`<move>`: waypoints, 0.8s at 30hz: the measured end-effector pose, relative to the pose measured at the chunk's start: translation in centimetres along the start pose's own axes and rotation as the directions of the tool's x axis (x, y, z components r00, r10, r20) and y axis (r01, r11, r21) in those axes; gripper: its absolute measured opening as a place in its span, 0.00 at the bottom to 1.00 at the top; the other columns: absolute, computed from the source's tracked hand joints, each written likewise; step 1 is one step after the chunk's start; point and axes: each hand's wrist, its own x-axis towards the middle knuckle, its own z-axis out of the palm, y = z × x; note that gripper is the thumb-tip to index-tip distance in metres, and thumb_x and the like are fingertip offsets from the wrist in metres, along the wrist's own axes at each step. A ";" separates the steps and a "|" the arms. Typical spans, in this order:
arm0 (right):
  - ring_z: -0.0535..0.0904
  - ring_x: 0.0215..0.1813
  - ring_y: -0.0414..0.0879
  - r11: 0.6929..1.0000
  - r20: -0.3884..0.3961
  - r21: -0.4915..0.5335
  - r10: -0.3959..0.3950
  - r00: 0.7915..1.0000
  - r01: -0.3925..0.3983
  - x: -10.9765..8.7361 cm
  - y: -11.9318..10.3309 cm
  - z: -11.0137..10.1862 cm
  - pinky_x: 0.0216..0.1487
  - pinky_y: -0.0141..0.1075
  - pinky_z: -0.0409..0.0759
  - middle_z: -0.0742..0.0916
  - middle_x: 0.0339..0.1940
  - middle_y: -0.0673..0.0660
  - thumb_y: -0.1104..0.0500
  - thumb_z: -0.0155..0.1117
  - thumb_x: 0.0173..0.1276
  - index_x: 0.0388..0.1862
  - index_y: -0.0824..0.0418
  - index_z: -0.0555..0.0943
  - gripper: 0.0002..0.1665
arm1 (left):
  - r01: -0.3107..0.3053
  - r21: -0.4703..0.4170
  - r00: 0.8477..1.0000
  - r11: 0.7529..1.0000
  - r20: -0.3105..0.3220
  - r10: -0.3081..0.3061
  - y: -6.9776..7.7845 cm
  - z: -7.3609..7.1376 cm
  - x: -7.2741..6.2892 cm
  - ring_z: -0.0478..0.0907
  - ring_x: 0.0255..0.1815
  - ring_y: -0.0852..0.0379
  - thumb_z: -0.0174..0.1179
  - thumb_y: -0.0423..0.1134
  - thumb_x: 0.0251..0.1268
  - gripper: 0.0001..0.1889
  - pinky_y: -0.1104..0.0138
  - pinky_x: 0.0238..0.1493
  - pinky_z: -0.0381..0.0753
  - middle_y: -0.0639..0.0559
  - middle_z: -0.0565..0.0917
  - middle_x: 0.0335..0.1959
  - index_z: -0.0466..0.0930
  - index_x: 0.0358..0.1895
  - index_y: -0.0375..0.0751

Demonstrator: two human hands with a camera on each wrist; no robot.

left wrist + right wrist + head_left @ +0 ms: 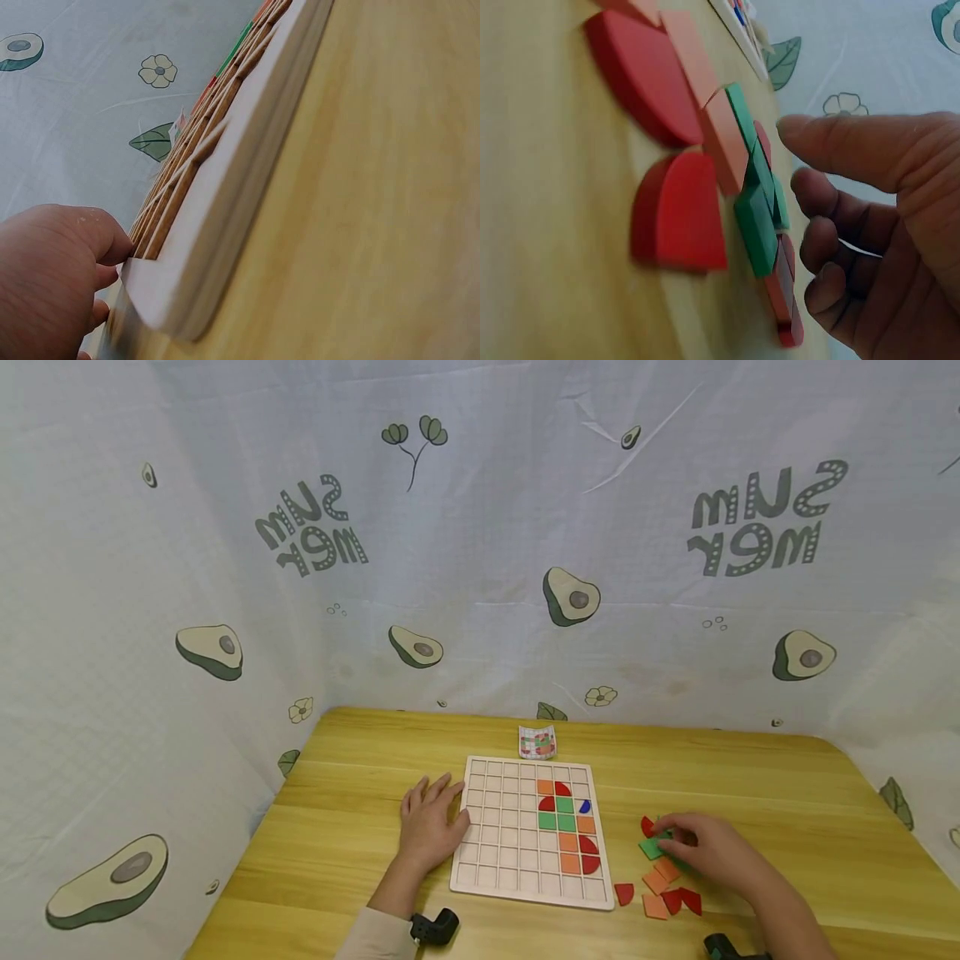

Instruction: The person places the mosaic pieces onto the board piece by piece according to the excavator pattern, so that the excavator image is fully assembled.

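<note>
A wooden grid board (502, 839) lies flat on the table, with orange squares, green squares (548, 821), red quarter rounds (590, 864) and a small blue piece (585, 807) set in its right half. My left hand (431, 827) rests at the board's left edge, fingers spread and thumb touching the rim. Over the loose pieces on the right is my right hand (708, 847), its fingertips by a green square (650, 848). In the right wrist view the thumb and fingers (836, 150) stand apart, with no piece seen between them.
Loose orange squares (655, 907) and red quarter rounds (624, 894) lie right of the board. Behind the board stands a small patterned card (537, 742). A printed curtain (480, 568) hangs around the table's back and sides.
</note>
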 end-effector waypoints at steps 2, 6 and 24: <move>0.67 0.28 0.35 1.000 0.033 0.028 -0.010 0.999 0.009 -0.7 0.4 0.0 0.29 0.30 0.67 0.77 0.27 0.50 0.55 0.68 0.70 0.46 0.56 0.86 0.09 | -0.001 0.000 1.000 1.000 0.000 0.001 0.0 0.0 0.0 0.57 0.79 0.32 0.57 0.46 0.67 0.25 0.35 0.77 0.49 0.43 0.73 0.74 0.80 0.66 0.46; 0.67 0.29 0.34 0.998 0.080 0.061 -0.006 0.997 0.001 -1.8 0.8 0.1 0.29 0.29 0.68 0.77 0.28 0.50 0.54 0.69 0.69 0.45 0.56 0.86 0.09 | -0.006 0.004 1.000 1.000 -0.002 0.006 -0.1 0.1 0.1 0.57 0.79 0.32 0.56 0.46 0.67 0.25 0.35 0.77 0.50 0.43 0.73 0.74 0.80 0.66 0.46; 0.68 0.29 0.35 0.998 0.074 0.042 0.048 0.996 -0.051 -2.4 1.0 0.7 0.29 0.29 0.66 0.76 0.28 0.51 0.49 0.73 0.65 0.48 0.56 0.85 0.17 | -0.006 0.011 1.000 1.000 -0.002 0.006 -0.1 0.1 0.0 0.57 0.79 0.32 0.57 0.46 0.67 0.25 0.36 0.77 0.50 0.43 0.73 0.74 0.80 0.66 0.47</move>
